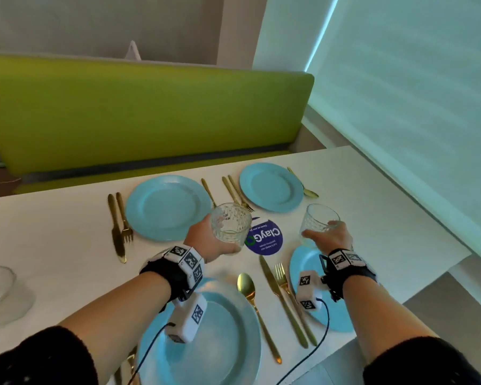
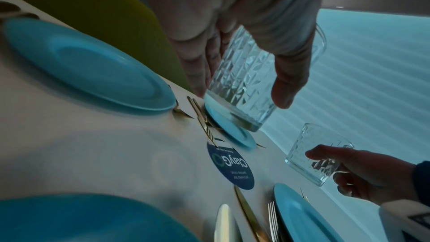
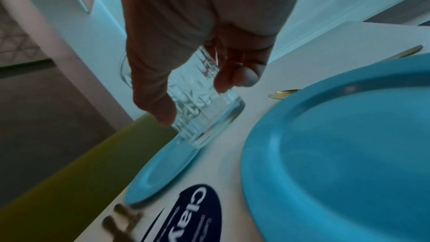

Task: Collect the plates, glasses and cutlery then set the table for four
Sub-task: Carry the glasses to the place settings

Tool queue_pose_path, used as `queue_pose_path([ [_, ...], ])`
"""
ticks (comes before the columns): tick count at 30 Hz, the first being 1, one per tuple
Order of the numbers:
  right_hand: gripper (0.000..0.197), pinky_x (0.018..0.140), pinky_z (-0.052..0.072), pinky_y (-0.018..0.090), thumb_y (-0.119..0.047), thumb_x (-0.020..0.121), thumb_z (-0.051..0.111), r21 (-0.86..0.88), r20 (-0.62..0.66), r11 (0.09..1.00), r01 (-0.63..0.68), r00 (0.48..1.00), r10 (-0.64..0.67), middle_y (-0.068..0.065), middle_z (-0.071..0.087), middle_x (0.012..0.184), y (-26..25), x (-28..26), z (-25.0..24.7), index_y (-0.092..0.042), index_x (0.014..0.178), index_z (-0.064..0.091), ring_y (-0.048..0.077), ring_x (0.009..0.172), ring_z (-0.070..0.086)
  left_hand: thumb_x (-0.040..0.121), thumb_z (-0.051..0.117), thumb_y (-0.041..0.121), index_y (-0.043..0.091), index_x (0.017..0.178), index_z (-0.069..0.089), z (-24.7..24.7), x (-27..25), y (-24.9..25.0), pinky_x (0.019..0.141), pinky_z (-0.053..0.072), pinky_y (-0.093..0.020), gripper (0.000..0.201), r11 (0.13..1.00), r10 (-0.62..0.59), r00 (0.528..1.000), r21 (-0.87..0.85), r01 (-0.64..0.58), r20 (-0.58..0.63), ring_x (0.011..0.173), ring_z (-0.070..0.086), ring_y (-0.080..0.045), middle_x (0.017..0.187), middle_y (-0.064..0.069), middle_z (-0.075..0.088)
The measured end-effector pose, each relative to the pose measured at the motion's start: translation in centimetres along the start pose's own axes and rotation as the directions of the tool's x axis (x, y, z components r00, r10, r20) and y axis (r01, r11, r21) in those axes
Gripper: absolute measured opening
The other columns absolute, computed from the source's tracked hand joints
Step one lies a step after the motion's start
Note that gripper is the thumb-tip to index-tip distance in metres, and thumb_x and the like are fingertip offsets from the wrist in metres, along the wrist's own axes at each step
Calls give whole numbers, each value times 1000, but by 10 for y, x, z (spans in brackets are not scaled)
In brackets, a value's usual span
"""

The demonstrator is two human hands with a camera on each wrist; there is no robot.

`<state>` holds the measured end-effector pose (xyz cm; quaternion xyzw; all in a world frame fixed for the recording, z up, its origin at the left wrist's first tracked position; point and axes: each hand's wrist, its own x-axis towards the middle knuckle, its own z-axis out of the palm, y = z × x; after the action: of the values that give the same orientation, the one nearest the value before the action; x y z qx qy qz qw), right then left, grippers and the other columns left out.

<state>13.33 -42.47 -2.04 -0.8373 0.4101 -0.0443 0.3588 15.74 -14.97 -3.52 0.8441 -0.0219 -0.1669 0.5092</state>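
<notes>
While four blue plates (image 1: 167,207) sit on the desk (image 1: 67,232), both hands are busy — the left hand (image 1: 206,240) grips one glass (image 1: 229,225), the right hand (image 1: 331,237) another glass (image 1: 318,222).

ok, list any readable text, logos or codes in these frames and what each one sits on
"ClayGo": white letters, the last a green ring, on the round dark blue sticker on the white table, upside down from the head view.
Small lines above and below it on that sticker: too blurred to read.
Black-and-white square code markers on the left wrist band and right wrist band: patterns only, no letters.
</notes>
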Motion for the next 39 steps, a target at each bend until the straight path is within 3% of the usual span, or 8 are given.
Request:
queue_pose_path([
  [5,79,93,47,35,-33,64,84,11,-20,996,-84,996,85,16,55,126,11,63,-3,-10,129,44,32,116,54,55,89,28,16,133,45,35,40,12,94,44,-25,91,998,-46,998,55,44,40,121,55,-19,134,-1,56],
  [9,80,93,46,34,-32,66,83,36,-38,991,-127,991,128,17,55,127,16,97,-2,-7,130,43,32,117,55,58,88,25,17,126,49,54,61,19,82,43,-23,78,995,-65,996,83,60,58,104,57,-14,112,5,60],
  [13,79,94,46,35,-30,67,82,51,-41,987,-151,987,153,16,55,127,22,116,3,-8,131,42,32,117,54,48,90,35,22,123,51,69,76,20,85,53,-27,85,993,-83,992,91,75,90,105,62,-14,113,7,65],
  [16,79,96,45,36,-30,67,82,60,-42,986,-155,987,157,17,54,128,24,125,7,-10,131,41,33,119,53,44,89,38,24,126,50,76,84,22,89,55,-31,92,992,-78,992,103,67,103,106,63,-14,116,7,66],
  [24,79,96,45,34,-29,68,82,99,-27,982,-164,986,167,16,52,131,29,138,18,-13,133,40,33,119,53,52,90,29,19,128,49,84,99,21,90,54,-31,86,988,-113,990,115,103,81,110,60,-18,122,0,63],
  [39,85,97,49,42,-31,63,84,108,13,979,-170,985,170,13,52,130,43,148,26,-19,134,39,33,113,58,53,89,27,20,130,47,91,100,14,86,53,-26,88,989,-119,989,103,110,90,109,61,-17,121,2,63],
])
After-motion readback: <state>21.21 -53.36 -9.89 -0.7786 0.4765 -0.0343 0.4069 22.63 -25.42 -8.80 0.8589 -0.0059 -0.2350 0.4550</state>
